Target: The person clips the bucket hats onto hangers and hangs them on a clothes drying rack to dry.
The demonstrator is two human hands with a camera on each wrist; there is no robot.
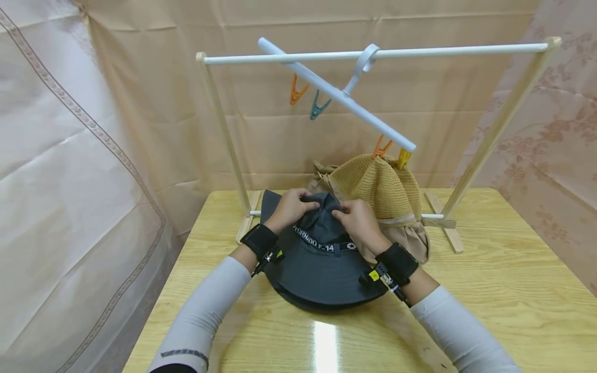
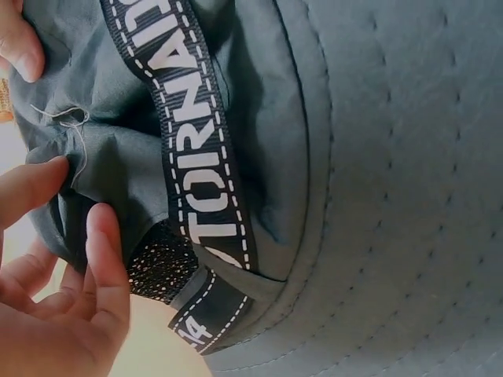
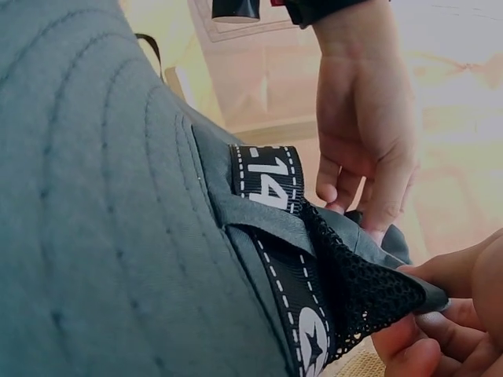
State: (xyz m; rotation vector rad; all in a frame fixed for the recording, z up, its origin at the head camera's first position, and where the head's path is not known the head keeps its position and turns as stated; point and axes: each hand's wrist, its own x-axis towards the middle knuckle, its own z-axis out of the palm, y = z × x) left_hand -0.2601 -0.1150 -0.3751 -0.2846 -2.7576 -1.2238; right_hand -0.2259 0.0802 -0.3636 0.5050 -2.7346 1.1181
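Observation:
A dark grey sun hat (image 1: 326, 277) with a wide stitched brim sits over the tabletop, its black lettered band (image 1: 317, 243) facing me. My left hand (image 1: 290, 210) pinches the left side of its soft crown between thumb and fingers. On the crown's other side, my right hand (image 1: 363, 224) pinches the cloth. In the right wrist view, those right fingertips grip the edge beside a black mesh panel (image 3: 365, 287). Loose pale threads (image 2: 75, 118) show on the crown in the left wrist view.
A white rod rack (image 1: 434, 51) with wooden posts carries a slanted white hanger (image 1: 326, 88). Orange (image 1: 297, 90) and teal clips (image 1: 319, 106) dangle from its left part. At its right end, clips hold a tan knitted hat (image 1: 387, 189) with beige cloth, behind the grey one.

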